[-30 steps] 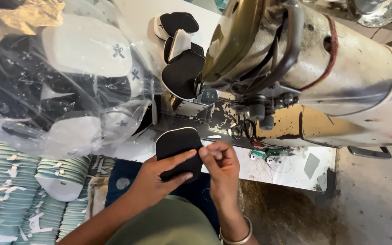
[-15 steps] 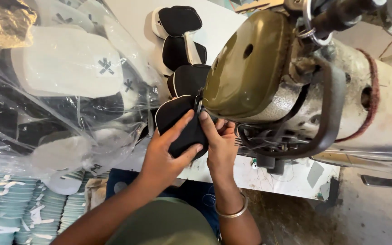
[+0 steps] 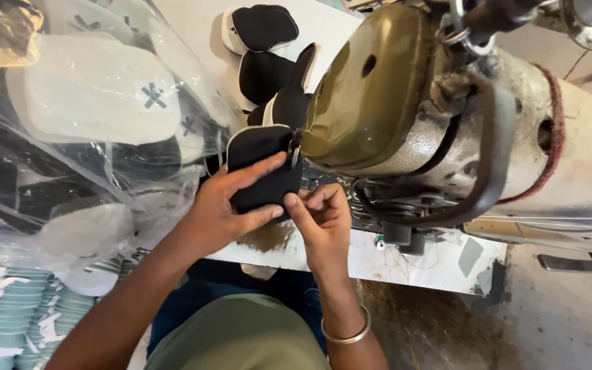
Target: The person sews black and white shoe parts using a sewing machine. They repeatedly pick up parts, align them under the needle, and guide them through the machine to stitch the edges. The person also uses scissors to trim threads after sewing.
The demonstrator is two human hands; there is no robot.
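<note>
A black padded piece with a white edge (image 3: 258,161) lies under the head of an olive-green sewing machine (image 3: 371,89). My left hand (image 3: 231,205) lies over it, fingers spread on its lower part. My right hand (image 3: 320,219) pinches its right edge close to the needle area. A chain of finished black pieces (image 3: 268,55) trails away behind the machine on the white table (image 3: 412,264).
A big clear plastic bag (image 3: 83,130) of white and black pieces fills the left. Stacks of pale green pieces (image 3: 8,315) sit at the lower left. The machine's grey arm (image 3: 570,157) stretches to the right. Bare concrete floor (image 3: 556,322) shows at the lower right.
The view has moved up and closer over the machine head. Both hands have pushed the black piece from the table's front edge up under the machine head.
</note>
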